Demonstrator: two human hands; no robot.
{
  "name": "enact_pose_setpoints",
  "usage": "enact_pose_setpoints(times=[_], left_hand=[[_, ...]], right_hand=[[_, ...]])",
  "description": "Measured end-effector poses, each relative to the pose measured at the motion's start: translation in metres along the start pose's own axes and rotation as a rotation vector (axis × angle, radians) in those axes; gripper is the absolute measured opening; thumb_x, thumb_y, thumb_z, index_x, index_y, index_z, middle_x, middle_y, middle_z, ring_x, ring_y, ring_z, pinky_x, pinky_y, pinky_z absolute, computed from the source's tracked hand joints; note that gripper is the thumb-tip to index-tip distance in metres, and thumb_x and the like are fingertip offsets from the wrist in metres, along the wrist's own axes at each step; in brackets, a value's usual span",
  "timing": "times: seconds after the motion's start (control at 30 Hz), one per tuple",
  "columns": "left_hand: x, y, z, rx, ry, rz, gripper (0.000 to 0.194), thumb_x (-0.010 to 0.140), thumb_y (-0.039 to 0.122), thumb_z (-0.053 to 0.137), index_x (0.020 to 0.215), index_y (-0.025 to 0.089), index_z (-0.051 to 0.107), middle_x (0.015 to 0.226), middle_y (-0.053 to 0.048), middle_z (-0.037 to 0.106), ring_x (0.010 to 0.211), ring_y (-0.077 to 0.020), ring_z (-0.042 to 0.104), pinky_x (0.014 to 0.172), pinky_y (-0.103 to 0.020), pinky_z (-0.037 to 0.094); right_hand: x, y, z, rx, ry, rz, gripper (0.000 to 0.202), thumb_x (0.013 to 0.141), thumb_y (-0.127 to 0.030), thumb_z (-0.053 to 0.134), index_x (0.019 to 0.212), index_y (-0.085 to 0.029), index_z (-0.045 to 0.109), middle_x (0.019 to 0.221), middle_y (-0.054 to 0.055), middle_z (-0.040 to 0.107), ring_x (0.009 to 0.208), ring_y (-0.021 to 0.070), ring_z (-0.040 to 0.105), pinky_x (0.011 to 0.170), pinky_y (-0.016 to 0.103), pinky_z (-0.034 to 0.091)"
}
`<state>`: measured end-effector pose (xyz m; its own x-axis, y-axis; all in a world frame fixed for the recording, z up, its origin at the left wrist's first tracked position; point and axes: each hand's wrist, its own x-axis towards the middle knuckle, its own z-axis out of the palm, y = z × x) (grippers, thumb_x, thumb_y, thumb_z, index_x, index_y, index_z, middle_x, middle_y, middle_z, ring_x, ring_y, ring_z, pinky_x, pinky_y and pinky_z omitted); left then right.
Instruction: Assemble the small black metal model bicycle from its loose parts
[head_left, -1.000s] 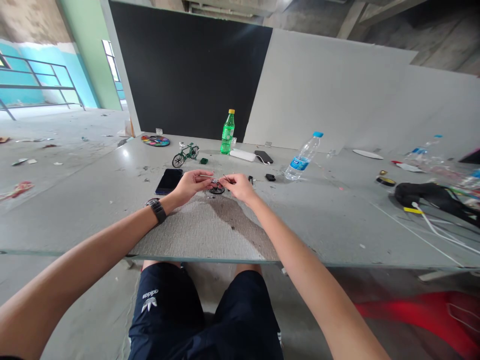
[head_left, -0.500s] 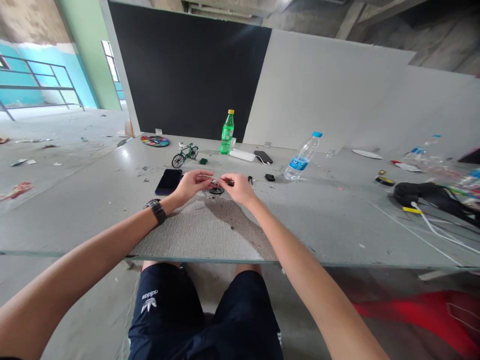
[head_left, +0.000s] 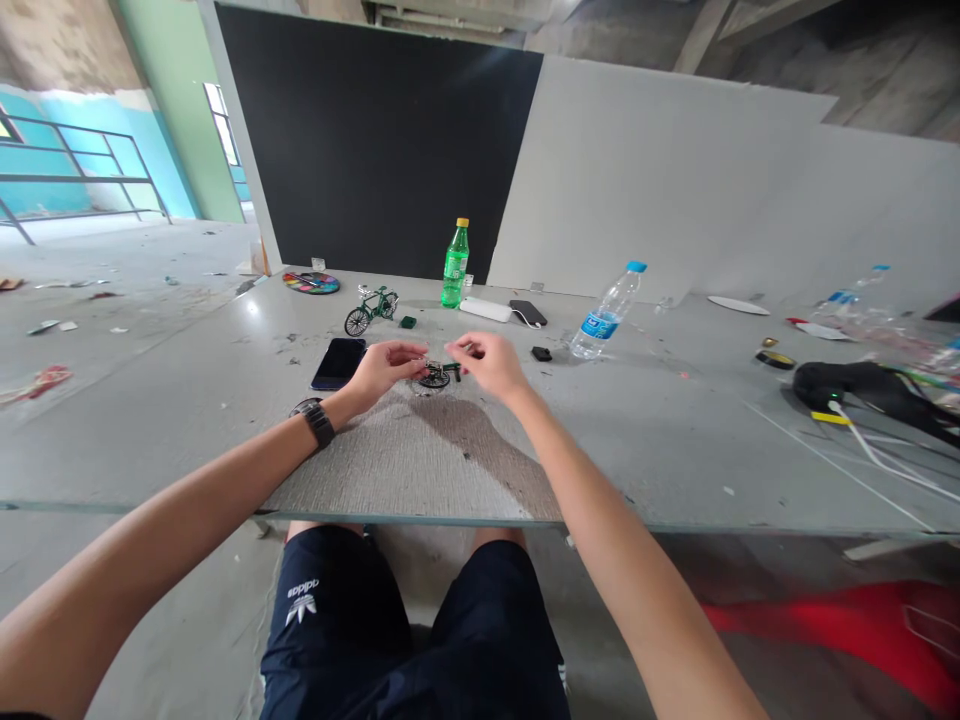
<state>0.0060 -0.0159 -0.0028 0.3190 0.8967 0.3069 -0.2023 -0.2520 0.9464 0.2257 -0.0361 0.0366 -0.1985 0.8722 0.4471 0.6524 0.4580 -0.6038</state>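
My left hand [head_left: 390, 367] is closed on a small model bicycle part [head_left: 435, 377], its fingertips at the part's left side. A dark spoked wheel and a short green piece show on it, low over the table. Just right of and above the part, my right hand [head_left: 487, 362] is apart from it with its fingers pinched together. Whatever the pinch may hold is too small to make out. Behind my hands stands a green model bicycle [head_left: 371, 310], with a small dark green block [head_left: 407, 322] to its right. A dark phone [head_left: 339, 363] lies beside my left hand.
A green bottle [head_left: 455, 265], a white object [head_left: 486, 310] and a cabled phone [head_left: 529, 312] are at the back. The clear water bottle [head_left: 598, 322] and a small black piece [head_left: 541, 354] stand to the right. A colourful palette [head_left: 311, 283] lies at the back left.
My right hand has moved up and right off the bicycle part, uncovering its green piece. My left hand keeps its place on the part.
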Motion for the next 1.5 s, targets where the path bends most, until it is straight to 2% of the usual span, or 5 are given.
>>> enact_pose_setpoints(times=[0.1, 0.3, 0.67, 1.07, 1.5], left_hand=[[0.002, -0.003, -0.001, -0.004, 0.033, -0.019, 0.027, 0.076, 0.025, 0.083, 0.098, 0.012, 0.073, 0.092, -0.008, 0.077, 0.078, -0.0158, 0.073, 0.086, -0.036, 0.058], [0.002, -0.003, -0.003, 0.011, 0.066, -0.07, 0.023, 0.075, 0.026, 0.083, 0.092, 0.012, 0.077, 0.083, -0.007, 0.075, 0.07, -0.0133, 0.068, 0.08, -0.033, 0.058], [0.0, 0.004, -0.002, 0.027, 0.146, -0.072, 0.016, 0.078, 0.02, 0.077, 0.092, 0.012, 0.076, 0.08, -0.006, 0.073, 0.073, -0.0137, 0.068, 0.08, -0.032, 0.057], [0.002, 0.002, -0.003, 0.003, 0.164, -0.065, 0.015, 0.079, 0.02, 0.076, 0.092, 0.012, 0.074, 0.081, -0.006, 0.071, 0.07, -0.013, 0.067, 0.077, -0.032, 0.058], [0.006, -0.004, -0.006, 0.043, 0.299, 0.014, 0.017, 0.077, 0.024, 0.075, 0.089, 0.013, 0.071, 0.083, -0.005, 0.069, 0.07, -0.0125, 0.064, 0.072, -0.03, 0.057]], right_hand=[[0.002, 0.014, -0.019, -0.221, 0.106, 0.142, 0.033, 0.089, -0.052, 0.065, 0.087, -0.019, 0.068, 0.064, 0.001, 0.06, 0.059, 0.0152, 0.051, 0.06, 0.027, 0.034], [0.002, 0.04, -0.035, -0.342, -0.065, 0.146, 0.025, 0.101, -0.03, 0.043, 0.106, -0.019, 0.065, 0.083, 0.006, 0.069, 0.069, 0.0172, 0.056, 0.066, 0.026, 0.035], [-0.004, 0.004, 0.002, -0.185, -0.504, 0.017, 0.024, 0.096, -0.028, 0.055, 0.098, -0.019, 0.077, 0.085, 0.005, 0.075, 0.07, 0.0159, 0.061, 0.066, 0.027, 0.039], [0.003, 0.03, -0.022, -0.355, -0.152, 0.053, 0.026, 0.097, -0.013, 0.051, 0.101, -0.017, 0.076, 0.108, 0.011, 0.077, 0.098, 0.0212, 0.068, 0.089, 0.033, 0.046], [0.006, 0.003, 0.06, -0.371, -0.315, -0.188, 0.034, 0.101, -0.018, 0.048, 0.126, -0.02, 0.071, 0.114, 0.013, 0.07, 0.099, 0.0204, 0.066, 0.088, 0.028, 0.045]])
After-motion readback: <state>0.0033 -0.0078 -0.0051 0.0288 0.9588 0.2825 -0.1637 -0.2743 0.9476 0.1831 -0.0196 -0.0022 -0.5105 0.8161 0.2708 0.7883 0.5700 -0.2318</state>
